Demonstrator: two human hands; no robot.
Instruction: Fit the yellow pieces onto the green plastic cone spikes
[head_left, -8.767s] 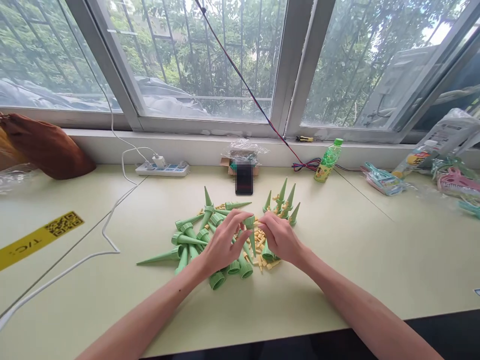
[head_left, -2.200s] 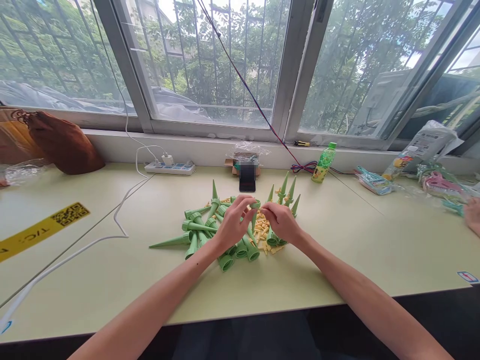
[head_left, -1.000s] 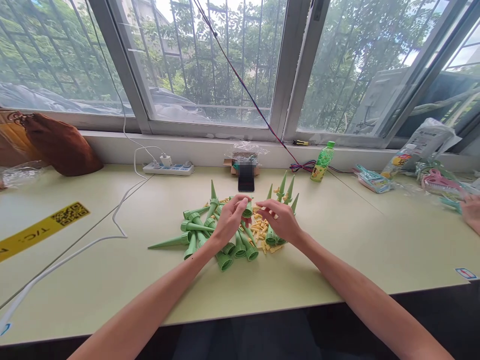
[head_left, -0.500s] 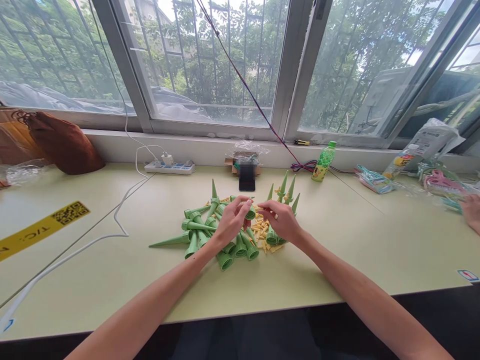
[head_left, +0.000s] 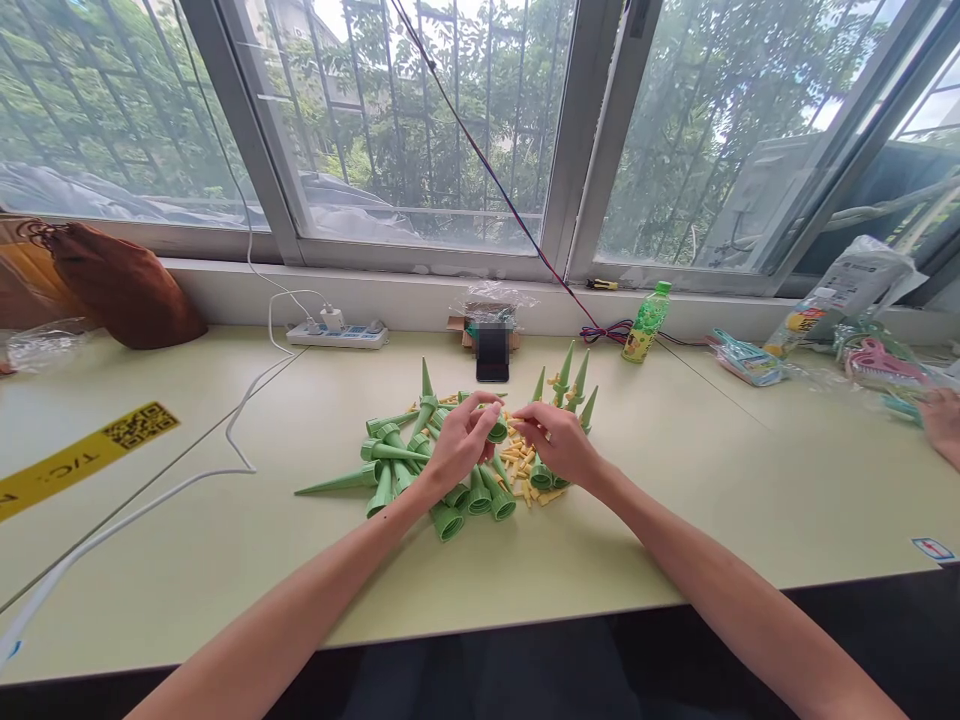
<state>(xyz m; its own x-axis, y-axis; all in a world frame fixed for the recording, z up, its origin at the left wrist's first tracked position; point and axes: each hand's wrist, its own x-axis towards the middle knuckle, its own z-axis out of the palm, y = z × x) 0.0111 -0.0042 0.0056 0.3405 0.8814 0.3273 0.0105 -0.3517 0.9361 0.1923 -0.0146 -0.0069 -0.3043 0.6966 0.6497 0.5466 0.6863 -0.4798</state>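
My left hand [head_left: 466,440] is closed around a green plastic watering spike [head_left: 497,431], its ribbed open end facing me. Close to its right, the fingertips of my right hand [head_left: 559,440] are pinched together; whatever they hold is too small to make out. Beneath and between the hands lie many small yellow plastic pieces [head_left: 517,462]. A heap of loose green spikes [head_left: 448,520] spreads under and left of my left hand. Beyond my right hand several green spikes [head_left: 580,378] stand point up, with yellow pieces on their sides.
A phone [head_left: 493,365] leans on a small box behind the heap. Farther back are a power strip [head_left: 337,335], a green drink bottle [head_left: 646,322] and bagged brushes [head_left: 750,358]. A white cable [head_left: 247,420] crosses the table's left side. Another person's hand [head_left: 941,420] is at the right edge.
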